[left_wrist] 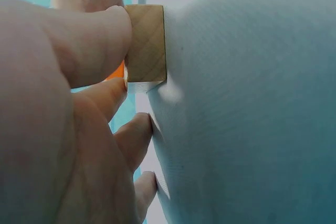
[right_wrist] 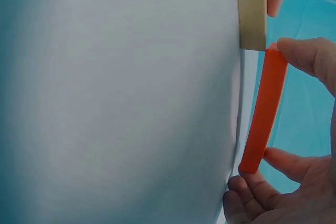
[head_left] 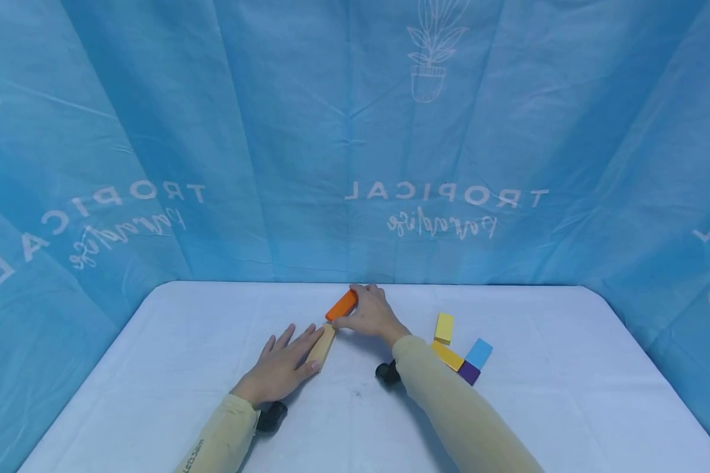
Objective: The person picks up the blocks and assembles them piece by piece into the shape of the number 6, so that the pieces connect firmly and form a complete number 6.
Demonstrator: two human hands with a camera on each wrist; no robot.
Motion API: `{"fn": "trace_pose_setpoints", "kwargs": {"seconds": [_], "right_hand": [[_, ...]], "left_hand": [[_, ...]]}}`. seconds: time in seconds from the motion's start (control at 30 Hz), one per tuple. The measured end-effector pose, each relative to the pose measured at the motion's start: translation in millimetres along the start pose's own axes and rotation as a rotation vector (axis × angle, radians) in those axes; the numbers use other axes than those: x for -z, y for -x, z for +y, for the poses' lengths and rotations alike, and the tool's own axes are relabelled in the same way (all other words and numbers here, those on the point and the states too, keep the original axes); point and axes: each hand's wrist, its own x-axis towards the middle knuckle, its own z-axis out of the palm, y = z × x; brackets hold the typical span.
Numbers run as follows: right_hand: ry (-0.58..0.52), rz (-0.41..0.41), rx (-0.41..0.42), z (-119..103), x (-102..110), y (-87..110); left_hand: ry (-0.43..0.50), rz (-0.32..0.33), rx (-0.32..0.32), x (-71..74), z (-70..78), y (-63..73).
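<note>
A plain wooden block (head_left: 322,348) lies on the white table. My left hand (head_left: 281,368) rests against it with fingers spread, thumb at the near end and index finger towards the far end. In the left wrist view, the thumb touches the top edge of the wooden block (left_wrist: 147,43). Just beyond its far end is an orange block (head_left: 342,305), which my right hand (head_left: 374,314) pinches lengthwise between thumb and fingers. In the right wrist view, the orange block (right_wrist: 265,111) slants, one end close to the wooden block's corner; whether they touch I cannot tell.
Right of my right forearm lie a pale yellow block (head_left: 444,327), a deeper yellow block (head_left: 447,356), a light blue block (head_left: 479,353) and a purple block (head_left: 469,373). A blue printed curtain (head_left: 307,164) hangs behind the table's back edge.
</note>
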Motion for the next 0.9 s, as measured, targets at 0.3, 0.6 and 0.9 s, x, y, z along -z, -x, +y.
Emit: {"fn": "trace_pose_setpoints", "kwargs": {"seconds": [0.3,0.6,0.9], "right_hand": [[0.019,-0.023,-0.002,-1.5,1.8,-2.7],[0.068,-0.05,0.015,1.9,0.4,-7.0],[0.087,-0.066,0.014,3.2,1.6,-6.7]], "left_hand": [[-0.002,-0.002,-0.005,0.3,-1.0,0.7],[-0.003,-0.011,0.011,-0.2,0.3,-0.5],[-0.009,-0.009,0.015,-0.9,-0.7,-1.1]]}}
